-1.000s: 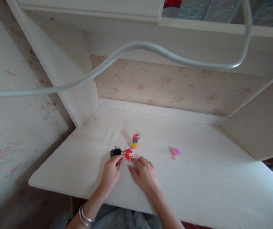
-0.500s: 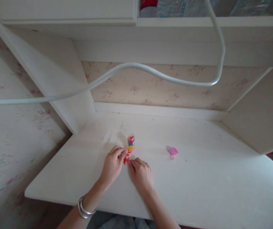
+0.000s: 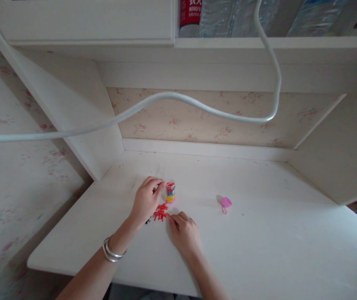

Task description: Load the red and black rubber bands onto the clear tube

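A small clear jar (image 3: 170, 191) packed with red, blue and yellow bits stands on the white desk (image 3: 259, 241). My left hand (image 3: 146, 201) is curled right beside the jar, fingertips pinched together at its left side; what they hold is too small to name. A little heap of red pieces (image 3: 160, 213) lies in front of the jar. My right hand (image 3: 185, 233) rests on the desk with its fingertips at the right edge of the red heap, fingers curled. A black clump is mostly hidden under my left hand.
A pink lid-like object (image 3: 225, 203) lies to the right of the jar. A white cable (image 3: 172, 96) hangs across the view. Side panels close in the desk left and right, and bottles (image 3: 215, 16) stand on the shelf above.
My left hand has moved up from the red heap to the jar's left side. My right hand stayed at the heap. The camera tilted, so the scene shifted slightly.
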The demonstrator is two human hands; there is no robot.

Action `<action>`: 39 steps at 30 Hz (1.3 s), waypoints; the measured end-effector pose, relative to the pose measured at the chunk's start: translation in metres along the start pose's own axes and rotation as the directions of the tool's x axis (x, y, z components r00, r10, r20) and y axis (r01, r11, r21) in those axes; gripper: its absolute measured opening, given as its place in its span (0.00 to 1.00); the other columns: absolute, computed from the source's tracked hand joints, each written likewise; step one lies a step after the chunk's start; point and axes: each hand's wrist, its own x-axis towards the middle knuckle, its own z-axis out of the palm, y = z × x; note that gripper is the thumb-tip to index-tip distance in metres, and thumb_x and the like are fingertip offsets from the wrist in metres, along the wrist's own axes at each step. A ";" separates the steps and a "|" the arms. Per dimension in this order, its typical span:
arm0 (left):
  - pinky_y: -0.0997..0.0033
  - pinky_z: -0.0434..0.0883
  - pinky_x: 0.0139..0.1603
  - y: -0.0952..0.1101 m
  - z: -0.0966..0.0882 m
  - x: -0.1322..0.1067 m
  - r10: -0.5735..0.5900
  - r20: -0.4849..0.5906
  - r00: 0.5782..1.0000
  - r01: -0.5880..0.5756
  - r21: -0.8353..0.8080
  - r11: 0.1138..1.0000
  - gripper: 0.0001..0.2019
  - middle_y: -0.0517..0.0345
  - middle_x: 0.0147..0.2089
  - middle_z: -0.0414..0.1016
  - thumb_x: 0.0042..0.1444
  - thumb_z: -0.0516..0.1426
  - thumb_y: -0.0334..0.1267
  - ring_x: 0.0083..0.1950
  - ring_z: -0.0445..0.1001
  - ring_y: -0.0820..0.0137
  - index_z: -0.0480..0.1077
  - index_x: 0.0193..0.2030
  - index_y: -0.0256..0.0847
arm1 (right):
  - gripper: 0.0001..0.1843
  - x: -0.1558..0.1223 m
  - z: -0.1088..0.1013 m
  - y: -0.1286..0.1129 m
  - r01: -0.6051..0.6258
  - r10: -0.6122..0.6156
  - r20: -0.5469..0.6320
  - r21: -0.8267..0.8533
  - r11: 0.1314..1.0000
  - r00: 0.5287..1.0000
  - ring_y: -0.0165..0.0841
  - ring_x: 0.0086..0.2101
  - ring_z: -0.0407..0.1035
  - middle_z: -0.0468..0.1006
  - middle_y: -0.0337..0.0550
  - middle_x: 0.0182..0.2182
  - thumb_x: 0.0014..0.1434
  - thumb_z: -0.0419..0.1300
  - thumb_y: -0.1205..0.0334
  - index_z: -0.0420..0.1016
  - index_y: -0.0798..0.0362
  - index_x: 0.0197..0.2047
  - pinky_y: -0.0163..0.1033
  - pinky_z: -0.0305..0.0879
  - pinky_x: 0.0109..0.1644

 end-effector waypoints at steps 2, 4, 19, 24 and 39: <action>0.74 0.69 0.38 -0.002 0.003 0.008 -0.005 0.008 1.000 0.005 -0.006 1.000 0.13 0.55 0.39 0.73 0.61 0.50 0.44 0.37 0.71 0.73 0.72 0.38 0.40 | 0.16 0.000 0.000 0.000 0.000 0.000 -0.006 0.012 1.000 1.000 0.28 0.32 0.70 0.75 0.37 0.31 0.65 0.48 0.61 0.77 0.46 0.35 0.31 0.57 0.37; 0.74 0.69 0.37 -0.004 0.006 0.014 -0.007 0.023 1.000 0.006 0.008 1.000 0.13 0.55 0.39 0.73 0.61 0.50 0.43 0.35 0.71 0.73 0.72 0.38 0.40 | 0.16 0.000 0.000 0.000 -0.001 0.002 -0.009 0.019 1.000 1.000 0.28 0.32 0.70 0.75 0.38 0.30 0.65 0.48 0.61 0.77 0.46 0.35 0.31 0.57 0.36; 0.75 0.69 0.36 -0.005 0.009 0.017 -0.029 0.062 0.998 0.027 0.025 0.999 0.13 0.56 0.40 0.73 0.61 0.50 0.43 0.32 0.71 0.75 0.73 0.39 0.41 | 0.15 -0.001 0.000 0.004 0.010 -0.009 -0.016 0.065 0.998 1.000 0.28 0.31 0.69 0.74 0.37 0.31 0.64 0.49 0.62 0.77 0.46 0.34 0.29 0.58 0.36; 0.74 0.68 0.35 -0.007 -0.002 -0.001 -0.063 0.034 0.997 0.062 0.024 0.998 0.13 0.56 0.39 0.73 0.61 0.49 0.43 0.31 0.70 0.75 0.72 0.39 0.40 | 0.14 -0.002 0.000 0.006 -0.018 0.021 -0.018 0.128 0.992 1.000 0.28 0.32 0.70 0.75 0.39 0.32 0.63 0.50 0.63 0.77 0.46 0.37 0.29 0.59 0.37; 0.77 0.66 0.36 -0.021 -0.006 -0.115 -0.345 0.324 0.881 0.204 0.397 0.895 0.10 0.59 0.38 0.74 0.61 0.48 0.37 0.36 0.76 0.73 0.71 0.37 0.45 | 0.10 -0.010 -0.001 0.003 -0.097 0.092 -0.082 -0.054 0.994 0.992 0.34 0.38 0.68 0.75 0.40 0.33 0.58 0.55 0.64 0.77 0.46 0.35 0.37 0.55 0.44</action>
